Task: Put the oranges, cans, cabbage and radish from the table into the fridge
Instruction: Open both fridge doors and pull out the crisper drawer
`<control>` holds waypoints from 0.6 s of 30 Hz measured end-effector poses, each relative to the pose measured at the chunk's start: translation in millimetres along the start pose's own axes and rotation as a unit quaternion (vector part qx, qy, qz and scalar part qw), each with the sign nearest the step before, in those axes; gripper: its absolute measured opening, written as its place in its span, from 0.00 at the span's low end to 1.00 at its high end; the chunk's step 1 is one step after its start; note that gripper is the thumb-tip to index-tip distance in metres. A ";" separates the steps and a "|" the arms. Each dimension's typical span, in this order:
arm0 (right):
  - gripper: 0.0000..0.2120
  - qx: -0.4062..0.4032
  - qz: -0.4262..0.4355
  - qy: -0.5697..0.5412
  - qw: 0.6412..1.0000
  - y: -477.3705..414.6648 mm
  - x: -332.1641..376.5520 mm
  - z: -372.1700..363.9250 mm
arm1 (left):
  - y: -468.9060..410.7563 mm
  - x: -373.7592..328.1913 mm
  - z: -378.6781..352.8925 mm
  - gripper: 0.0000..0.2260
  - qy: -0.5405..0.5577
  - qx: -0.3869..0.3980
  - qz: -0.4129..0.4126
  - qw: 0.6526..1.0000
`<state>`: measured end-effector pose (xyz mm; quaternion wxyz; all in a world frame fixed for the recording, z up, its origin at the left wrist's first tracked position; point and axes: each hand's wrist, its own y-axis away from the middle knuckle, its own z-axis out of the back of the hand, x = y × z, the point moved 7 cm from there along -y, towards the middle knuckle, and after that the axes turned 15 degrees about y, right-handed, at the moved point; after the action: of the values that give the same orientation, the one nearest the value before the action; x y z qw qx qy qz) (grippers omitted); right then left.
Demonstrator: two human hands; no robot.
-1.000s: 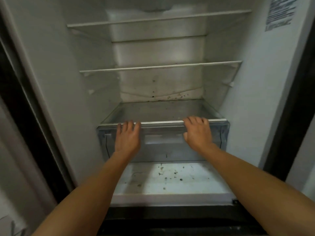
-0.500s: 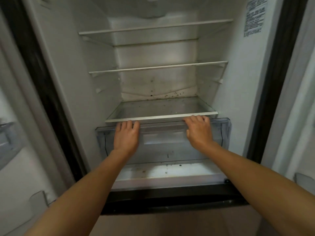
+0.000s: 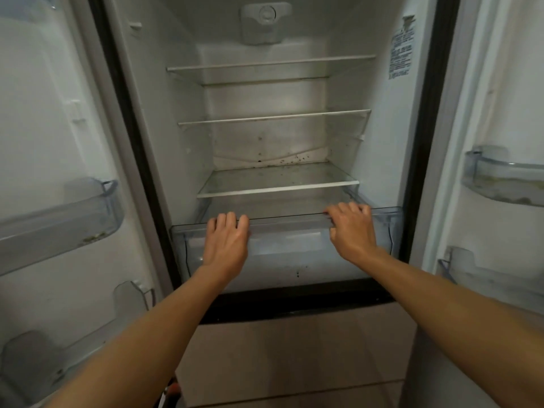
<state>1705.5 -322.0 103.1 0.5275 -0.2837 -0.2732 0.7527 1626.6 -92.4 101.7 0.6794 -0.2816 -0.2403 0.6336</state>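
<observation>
With our left hand (image 3: 226, 245) and right hand (image 3: 351, 231) each curled over the front rim of the bottom drawer (image 3: 290, 248) of the fridge (image 3: 176, 113), we want an even, level pull so it slides straight, the oranges, cans, cabbage and radish nowhere in view.

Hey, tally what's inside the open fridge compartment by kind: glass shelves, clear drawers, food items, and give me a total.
glass shelves: 3
clear drawer: 1
food items: 0
Total: 4
</observation>
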 end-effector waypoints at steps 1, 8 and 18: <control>0.16 0.005 0.000 -0.003 1.000 3.1 -0.4 3.2 | 3.6 -1.6 2.5 0.04 0.002 0.003 0.000 1.000; 0.19 0.078 0.015 0.013 0.997 22.6 3.5 4.5 | 22.8 -7.8 -1.5 0.15 0.023 0.077 0.021 0.997; 0.20 -0.007 0.131 -0.060 0.989 38.5 51.4 54.6 | 87.9 -27.6 32.4 0.17 0.057 0.070 0.040 0.995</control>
<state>1627.3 -290.6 106.3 0.4046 -0.2752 -0.2703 0.8291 1538.4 -113.9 65.6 0.6845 -0.2785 -0.1447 0.6580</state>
